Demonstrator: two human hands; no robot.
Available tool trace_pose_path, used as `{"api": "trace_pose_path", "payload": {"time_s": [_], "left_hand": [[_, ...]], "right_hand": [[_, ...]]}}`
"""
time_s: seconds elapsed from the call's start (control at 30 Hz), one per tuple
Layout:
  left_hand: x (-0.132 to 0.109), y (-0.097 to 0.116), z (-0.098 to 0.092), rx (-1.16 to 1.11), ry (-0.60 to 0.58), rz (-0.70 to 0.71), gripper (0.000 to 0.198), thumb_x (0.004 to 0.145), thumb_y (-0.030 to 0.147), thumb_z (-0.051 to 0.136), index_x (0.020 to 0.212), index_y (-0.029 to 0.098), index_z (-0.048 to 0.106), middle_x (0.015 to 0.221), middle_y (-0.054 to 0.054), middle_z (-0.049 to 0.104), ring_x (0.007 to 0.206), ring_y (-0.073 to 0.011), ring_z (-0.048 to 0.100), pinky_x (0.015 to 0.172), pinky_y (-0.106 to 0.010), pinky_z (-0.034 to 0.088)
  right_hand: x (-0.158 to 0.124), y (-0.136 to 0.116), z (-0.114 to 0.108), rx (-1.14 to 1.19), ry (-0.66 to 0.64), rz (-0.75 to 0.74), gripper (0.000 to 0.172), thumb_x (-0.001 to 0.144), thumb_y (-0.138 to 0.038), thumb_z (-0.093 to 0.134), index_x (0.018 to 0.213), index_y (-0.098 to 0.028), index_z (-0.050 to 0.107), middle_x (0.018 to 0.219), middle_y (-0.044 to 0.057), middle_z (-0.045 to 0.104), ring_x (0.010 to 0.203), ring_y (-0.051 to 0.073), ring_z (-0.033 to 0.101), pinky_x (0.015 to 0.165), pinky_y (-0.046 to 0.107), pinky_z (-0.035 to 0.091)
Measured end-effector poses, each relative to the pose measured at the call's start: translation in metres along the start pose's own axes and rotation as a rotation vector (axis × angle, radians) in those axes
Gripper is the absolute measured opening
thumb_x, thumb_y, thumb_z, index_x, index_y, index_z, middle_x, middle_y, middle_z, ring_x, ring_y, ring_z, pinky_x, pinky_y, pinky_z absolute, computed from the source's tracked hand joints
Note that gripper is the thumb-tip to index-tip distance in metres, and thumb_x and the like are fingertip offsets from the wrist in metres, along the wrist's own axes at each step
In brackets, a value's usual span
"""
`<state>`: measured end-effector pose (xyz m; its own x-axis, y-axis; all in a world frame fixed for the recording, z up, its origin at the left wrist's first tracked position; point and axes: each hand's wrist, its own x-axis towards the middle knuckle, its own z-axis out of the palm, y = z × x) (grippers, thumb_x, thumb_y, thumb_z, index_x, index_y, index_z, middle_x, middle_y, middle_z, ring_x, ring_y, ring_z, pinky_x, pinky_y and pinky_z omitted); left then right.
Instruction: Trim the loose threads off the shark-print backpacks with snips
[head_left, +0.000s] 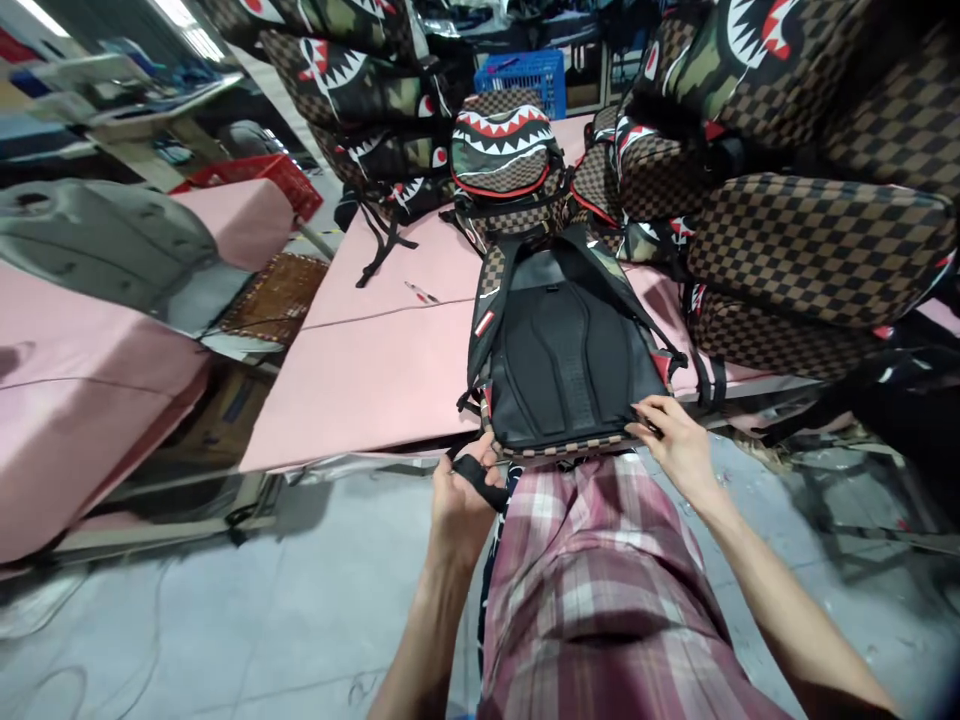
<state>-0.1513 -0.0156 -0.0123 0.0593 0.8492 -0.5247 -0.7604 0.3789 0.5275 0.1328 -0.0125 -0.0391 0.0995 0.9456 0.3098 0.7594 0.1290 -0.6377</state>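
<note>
A backpack (562,350) lies on the pink-covered table in front of me, its black padded back panel and shoulder straps facing up. Brown checkered fabric shows along its near edge. My left hand (466,490), just off the bag's near left corner, is closed on a black strap (480,478). At the near right corner, my right hand (673,440) pinches something small and dark that I cannot make out. Its fingertips are against or very close to the back panel.
Stacked checkered backpacks (817,250) crowd the right side, and more shark-mouth bags (367,90) rise at the back left. Small snips (421,292) lie on the pink table (360,370). Behind are a blue crate (521,80) and a red crate (292,185). A grey chair (112,245) stands left.
</note>
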Motion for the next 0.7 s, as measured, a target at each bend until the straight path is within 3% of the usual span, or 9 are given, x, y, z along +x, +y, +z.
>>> {"api": "trace_pose_path", "payload": {"time_s": [0.13,0.23,0.3,0.33,0.4,0.43,0.5,0.57,0.7], "left_hand": [[-0.002,-0.007,0.031,-0.087,-0.122,-0.066,0.041,0.091,0.036,0.034,0.116,0.01,0.054,0.08,-0.003,0.052,0.064,-0.0098,0.049,0.058,-0.023,0.044],[0.008,-0.014,0.044,-0.029,-0.115,-0.065,0.042,0.089,0.043,0.039,0.106,0.011,0.06,0.094,-0.008,0.057,0.084,-0.0151,0.055,0.07,-0.027,0.047],[0.016,-0.02,0.047,0.052,-0.113,-0.015,0.038,0.086,0.044,0.047,0.099,0.011,0.063,0.1,-0.009,0.059,0.09,-0.0164,0.055,0.073,-0.027,0.047],[0.019,-0.023,0.048,0.088,-0.12,0.016,0.036,0.083,0.043,0.053,0.095,0.011,0.064,0.096,-0.008,0.06,0.086,-0.0154,0.056,0.072,-0.025,0.047],[0.023,-0.03,0.051,0.15,-0.139,0.025,0.031,0.074,0.04,0.066,0.083,0.011,0.065,0.078,-0.004,0.061,0.069,-0.0118,0.056,0.062,-0.022,0.045],[0.024,-0.033,0.055,0.178,-0.141,0.008,0.031,0.068,0.04,0.071,0.077,0.011,0.065,0.068,-0.002,0.059,0.06,-0.01,0.053,0.056,-0.021,0.043],[0.024,-0.041,0.065,0.242,-0.116,-0.006,0.034,0.06,0.04,0.076,0.069,0.011,0.063,0.056,0.001,0.054,0.049,-0.0081,0.048,0.048,-0.02,0.038],[0.023,-0.05,0.077,0.324,-0.045,0.082,0.036,0.054,0.04,0.079,0.066,0.01,0.064,0.055,0.001,0.055,0.047,-0.0076,0.046,0.045,-0.02,0.035],[0.017,-0.064,0.101,0.471,0.046,0.265,0.03,0.05,0.034,0.079,0.058,0.01,0.064,0.05,0.003,0.053,0.044,-0.0049,0.04,0.045,-0.019,0.03]], "right_hand": [[0.001,0.0,-0.002,0.214,-0.066,0.082,0.023,0.079,-0.037,0.056,0.07,-0.017,0.062,0.083,0.005,0.061,0.072,0.016,0.057,0.064,0.026,0.042],[-0.01,0.018,-0.029,0.511,-0.398,0.104,0.033,0.081,-0.041,0.05,0.062,-0.016,0.059,0.068,0.004,0.06,0.064,0.016,0.056,0.06,0.026,0.043],[-0.019,0.027,-0.047,0.461,-0.515,0.162,0.033,0.079,-0.044,0.051,0.064,-0.017,0.064,0.067,0.005,0.063,0.065,0.018,0.058,0.06,0.027,0.045],[-0.022,0.03,-0.052,0.363,-0.452,0.217,0.03,0.076,-0.044,0.055,0.067,-0.018,0.066,0.07,0.006,0.065,0.068,0.019,0.059,0.061,0.028,0.045],[-0.026,0.029,-0.055,0.189,-0.172,0.343,0.026,0.07,-0.044,0.061,0.075,-0.02,0.069,0.074,0.006,0.067,0.072,0.022,0.06,0.062,0.029,0.046],[-0.026,0.025,-0.053,0.171,-0.046,0.381,0.026,0.069,-0.044,0.062,0.077,-0.021,0.07,0.075,0.006,0.067,0.072,0.022,0.06,0.062,0.029,0.046],[-0.023,0.008,-0.045,0.275,0.067,0.4,0.027,0.073,-0.044,0.059,0.079,-0.02,0.07,0.074,0.005,0.067,0.07,0.02,0.061,0.064,0.029,0.046],[-0.018,-0.017,-0.036,0.427,0.072,0.362,0.027,0.075,-0.042,0.056,0.08,-0.019,0.07,0.073,0.004,0.067,0.069,0.019,0.061,0.066,0.029,0.047],[-0.006,-0.065,-0.023,0.572,-0.105,0.277,0.021,0.067,-0.033,0.064,0.081,-0.019,0.07,0.076,0.003,0.067,0.07,0.017,0.06,0.068,0.028,0.046]]}}
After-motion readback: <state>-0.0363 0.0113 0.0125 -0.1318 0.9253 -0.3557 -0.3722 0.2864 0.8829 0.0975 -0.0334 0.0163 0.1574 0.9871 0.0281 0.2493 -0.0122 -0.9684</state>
